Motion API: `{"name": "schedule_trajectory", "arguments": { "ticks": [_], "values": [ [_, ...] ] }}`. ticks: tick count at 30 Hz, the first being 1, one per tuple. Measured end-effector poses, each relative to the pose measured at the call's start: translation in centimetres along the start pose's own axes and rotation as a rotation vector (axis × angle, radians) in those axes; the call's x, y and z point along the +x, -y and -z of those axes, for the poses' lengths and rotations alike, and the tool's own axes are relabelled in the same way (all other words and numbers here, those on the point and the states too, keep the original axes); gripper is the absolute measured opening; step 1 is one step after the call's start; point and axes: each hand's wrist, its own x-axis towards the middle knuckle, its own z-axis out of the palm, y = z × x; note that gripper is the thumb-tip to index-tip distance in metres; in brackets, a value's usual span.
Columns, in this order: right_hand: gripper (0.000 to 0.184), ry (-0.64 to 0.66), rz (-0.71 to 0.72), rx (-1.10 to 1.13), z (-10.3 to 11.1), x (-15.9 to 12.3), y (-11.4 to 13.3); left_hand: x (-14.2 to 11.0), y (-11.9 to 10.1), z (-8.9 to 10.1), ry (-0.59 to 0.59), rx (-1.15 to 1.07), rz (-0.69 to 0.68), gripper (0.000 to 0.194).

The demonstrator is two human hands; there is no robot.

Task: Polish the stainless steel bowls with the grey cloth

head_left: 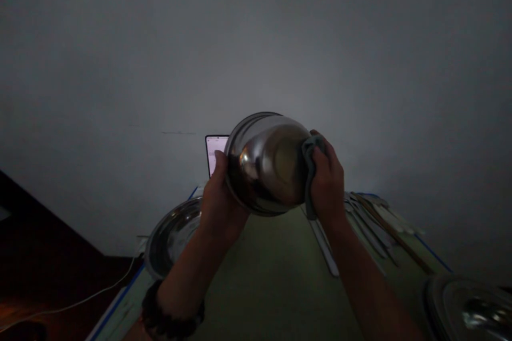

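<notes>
Here, left hand [222, 206] grips bowl [266, 168] — right hand [328, 184] holds cloth [309, 157] against it.

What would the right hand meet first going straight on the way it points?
Past the cloth it holds, the right hand would probably meet the metal bowl, which the cloth seems to touch; depth is unclear.

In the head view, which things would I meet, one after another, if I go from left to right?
White cable → metal basin → left hand → raised metal bowl → cloth → right hand → long brown stick → shiny round metalware.
</notes>
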Motion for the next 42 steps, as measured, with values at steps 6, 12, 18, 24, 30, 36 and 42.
{"name": "schedule_trajectory", "arguments": {
  "ticks": [6,12,18,24,30,36,42],
  "values": [
    [0.042,0.067,-0.118,-0.178,0.6,0.5,-0.2,-0.5,1.1,0.6,-0.089,0.476,0.099,0.047],
    [0.041,0.248,0.092,-0.272,-1.7,-2.1,1.6,0.4,2.0,2.4,-0.197,0.709,0.073,0.054],
    [0.042,0.427,0.377,-0.452,-3.1,-4.7,3.8,0.9,2.3,3.0,-0.198,0.74,-0.069,0.045],
    [0.041,0.479,0.41,-0.417,-1.9,-3.1,3.6,0.3,1.8,1.8,-0.182,0.818,-0.035,0.043],
    [0.04,0.209,0.127,-0.253,0.0,-0.1,0.1,-0.6,1.5,0.6,-0.121,0.77,0.065,0.057],
    [0.043,0.067,-0.043,-0.22,-1.4,-1.0,-0.2,-0.5,1.3,0.8,-0.165,0.741,0.004,0.06],
    [0.044,0.224,0.171,-0.335,-2.4,-3.4,3.2,-0.5,1.0,0.8,-0.181,0.783,-0.044,0.055]
  ]
}}
